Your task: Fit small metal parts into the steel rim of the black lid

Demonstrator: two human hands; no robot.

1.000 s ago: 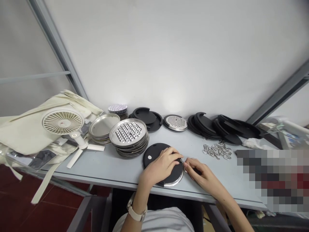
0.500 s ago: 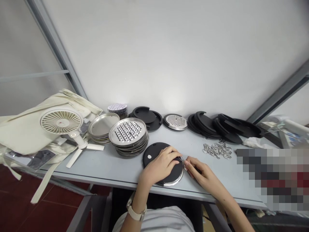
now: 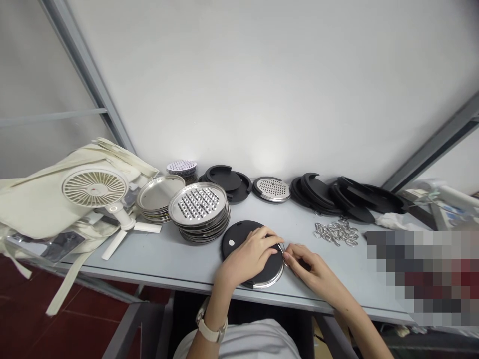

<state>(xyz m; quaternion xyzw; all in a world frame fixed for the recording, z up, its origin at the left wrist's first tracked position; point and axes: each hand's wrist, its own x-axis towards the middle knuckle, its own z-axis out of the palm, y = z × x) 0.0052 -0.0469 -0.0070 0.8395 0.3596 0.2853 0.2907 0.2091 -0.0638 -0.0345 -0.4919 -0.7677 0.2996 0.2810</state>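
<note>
A round black grater holder (image 3: 232, 255) lies on the table in front of me, flat side up, with a white oval spot on it. A silvery metal rim shows along its lower right edge. Across the holder rests my left hand (image 3: 251, 254), thumb and forefinger closed on a small wire-like metal clip (image 3: 281, 248) at the right edge. My right hand (image 3: 305, 262) pinches the same clip from the other side, just off the holder. The fingertips partly hide the clip, and its exact shape is unclear.
Left of the holder stand stacks of round metal grater plates (image 3: 202, 234) and plain metal discs (image 3: 155, 199). Black holders (image 3: 314, 192) and one perforated grater (image 3: 273, 188) line the wall. Loose metal clips (image 3: 339, 232) lie right. A white fan (image 3: 95, 188) and cream bag (image 3: 33, 199) fill the left end.
My right hand's fingertips have shifted slightly on the metal clip, a little to the left. My left hand and the grater holder stay in place.
</note>
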